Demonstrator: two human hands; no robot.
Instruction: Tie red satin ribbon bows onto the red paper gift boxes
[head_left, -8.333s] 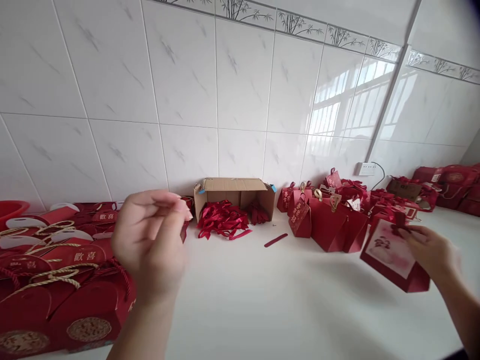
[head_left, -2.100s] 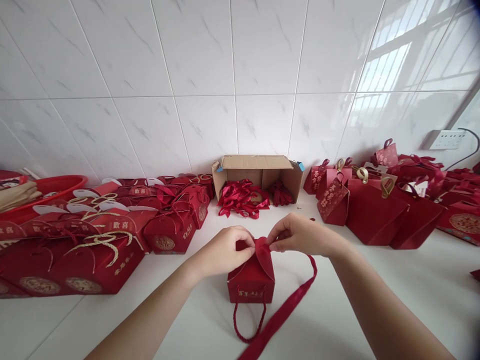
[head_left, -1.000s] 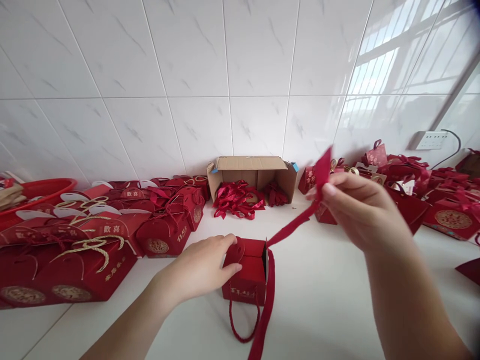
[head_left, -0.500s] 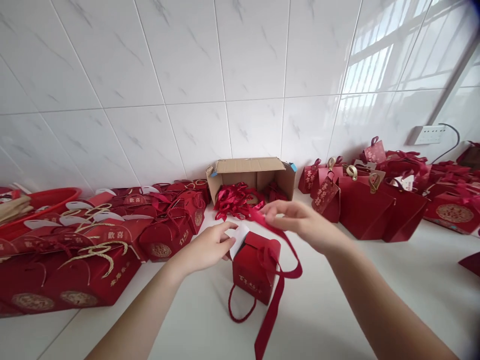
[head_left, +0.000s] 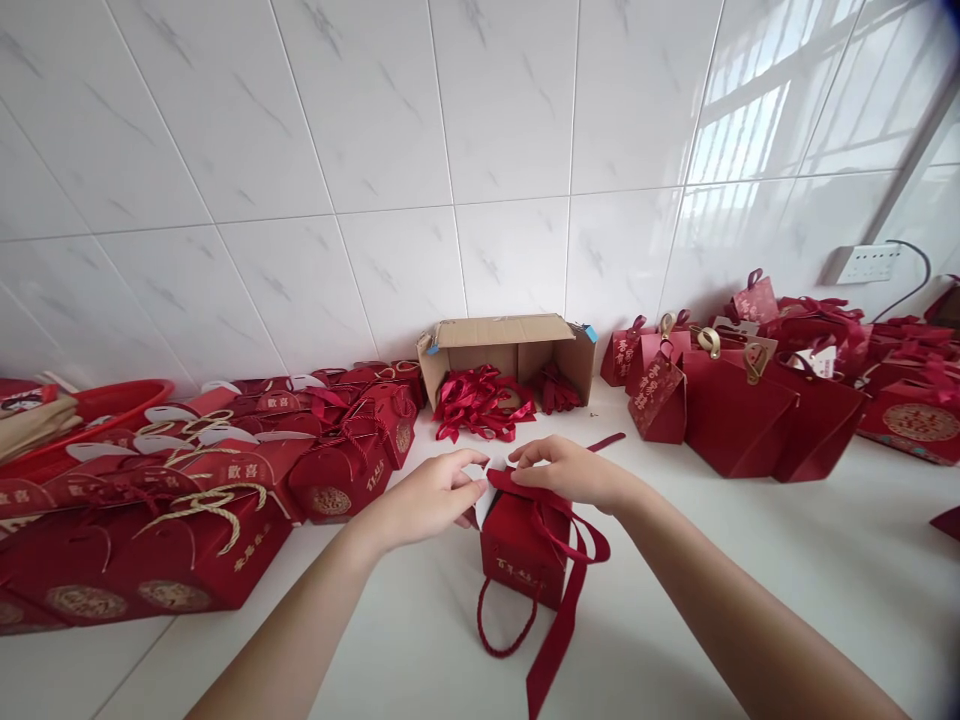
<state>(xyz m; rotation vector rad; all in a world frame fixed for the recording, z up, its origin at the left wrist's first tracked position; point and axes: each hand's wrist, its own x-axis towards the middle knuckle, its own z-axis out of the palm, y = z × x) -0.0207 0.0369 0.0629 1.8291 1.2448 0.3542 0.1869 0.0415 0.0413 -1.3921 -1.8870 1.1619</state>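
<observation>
Small red gift box (head_left: 521,550) on the white tabletop (head_left: 675,610), directly before the worker; taken here as the hub of the dial, 12 toward the tiled wall (head_left: 397,120). Gold characters on its near face.

Left hand (head_left: 431,500) at 10 o'clock, thumb and fingers pinched narrow, holding a pale flap (head_left: 486,503) at the box's top corner.

Right hand (head_left: 574,475) at 1 o'clock, over the box top, fingers bent and close together; cannot tell whether they grip the red ribbon (head_left: 559,620) beneath them. Ribbon loops at the box's 2 o'clock side, its tail trailing to 6. Twisted cord handle (head_left: 504,655) droops onto the table at 6.

At 12, a cardboard carton (head_left: 506,330) lying open-fronted, loose red ribbons (head_left: 480,400) heaped inside. Thin dark red strip (head_left: 607,441) at 1. Red bags (head_left: 739,410) stand near 2. Rows of red boxes (head_left: 202,545), some with gold cord bows, fill 9 to 10.
</observation>
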